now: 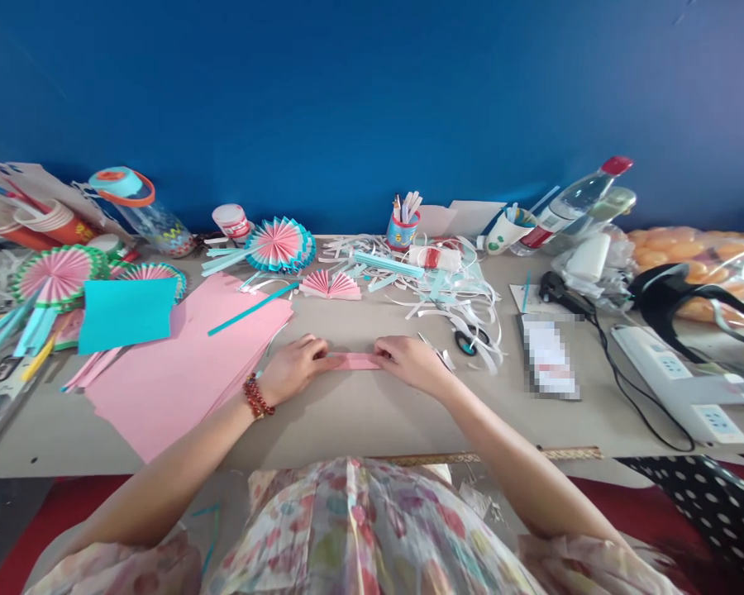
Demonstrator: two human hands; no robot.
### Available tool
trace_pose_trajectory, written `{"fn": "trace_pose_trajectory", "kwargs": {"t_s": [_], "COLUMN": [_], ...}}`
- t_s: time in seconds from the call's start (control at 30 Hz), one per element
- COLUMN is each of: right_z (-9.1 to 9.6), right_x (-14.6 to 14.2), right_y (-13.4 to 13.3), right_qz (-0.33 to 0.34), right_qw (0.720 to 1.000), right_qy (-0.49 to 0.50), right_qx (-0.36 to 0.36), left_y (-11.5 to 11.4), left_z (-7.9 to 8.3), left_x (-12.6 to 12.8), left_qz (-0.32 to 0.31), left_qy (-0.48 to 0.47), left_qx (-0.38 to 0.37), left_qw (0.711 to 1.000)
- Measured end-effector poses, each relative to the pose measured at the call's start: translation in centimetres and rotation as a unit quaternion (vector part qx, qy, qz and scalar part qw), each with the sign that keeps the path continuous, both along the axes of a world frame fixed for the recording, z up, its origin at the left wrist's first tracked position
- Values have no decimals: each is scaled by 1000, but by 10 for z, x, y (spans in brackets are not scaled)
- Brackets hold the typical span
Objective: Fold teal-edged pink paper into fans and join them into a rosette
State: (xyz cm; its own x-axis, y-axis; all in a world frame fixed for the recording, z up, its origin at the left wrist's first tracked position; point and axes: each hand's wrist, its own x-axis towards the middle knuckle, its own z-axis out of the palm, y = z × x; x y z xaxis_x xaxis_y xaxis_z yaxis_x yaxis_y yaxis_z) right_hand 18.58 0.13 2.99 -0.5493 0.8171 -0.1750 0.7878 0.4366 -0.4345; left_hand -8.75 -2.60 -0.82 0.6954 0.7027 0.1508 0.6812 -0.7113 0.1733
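Between my two hands a narrow folded strip of pink paper lies across the table near its middle. My left hand pinches the strip's left end, a beaded bracelet on its wrist. At the other end, my right hand has its fingers closed on the paper. Just beyond them sits a pleated pink paper fan. Large sheets of pink paper spread out to the left, with a teal strip across them. A teal sheet rests on their far left side.
Scissors lie among white paper scraps right of my hands. Finished paper fans stand at the back and left. A pen cup, a tilted bottle, a phone and a power strip also occupy the table.
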Motion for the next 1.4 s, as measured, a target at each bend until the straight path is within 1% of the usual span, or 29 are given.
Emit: {"fn": "trace_pose_trajectory", "kwargs": {"t_s": [0.23, 0.43, 0.57, 0.73, 0.93, 1.03, 1.13, 1.3, 1.4], "right_z": [-6, -8, -8, -10, -10, -6, -4, -12, -16], "right_x": [-1, -2, -2, 1, 0, -3, -8, -15, -13], "right_y": [1, -4, -6, -7, -7, -8, -12, -23, -24], "right_qz": [12, 12, 20, 37, 48, 48, 39, 27, 18], "right_qw": [1000, 999, 999, 997, 997, 996, 993, 982, 982], "right_qy": [3, -9, -13, -13, -19, -45, -92, -147, -142], "right_qx": [6, 35, 44, 61, 60, 62, 70, 116, 127], "left_y": [0, -2, -2, -2, -2, -2, -3, -5, -6], "left_z": [3, 8, 10, 10, 9, 8, 7, 4, 2], "left_x": [0, 6, 8, 8, 7, 7, 8, 9, 8], "left_qz": [20, 101, 121, 125, 119, 112, 112, 116, 103], "left_qy": [-14, -104, -129, -123, -117, -108, -101, -107, -86], "left_qx": [-52, -137, -157, -159, -147, -141, -135, -115, -91], "left_qw": [998, 980, 972, 972, 975, 978, 979, 981, 987]}}
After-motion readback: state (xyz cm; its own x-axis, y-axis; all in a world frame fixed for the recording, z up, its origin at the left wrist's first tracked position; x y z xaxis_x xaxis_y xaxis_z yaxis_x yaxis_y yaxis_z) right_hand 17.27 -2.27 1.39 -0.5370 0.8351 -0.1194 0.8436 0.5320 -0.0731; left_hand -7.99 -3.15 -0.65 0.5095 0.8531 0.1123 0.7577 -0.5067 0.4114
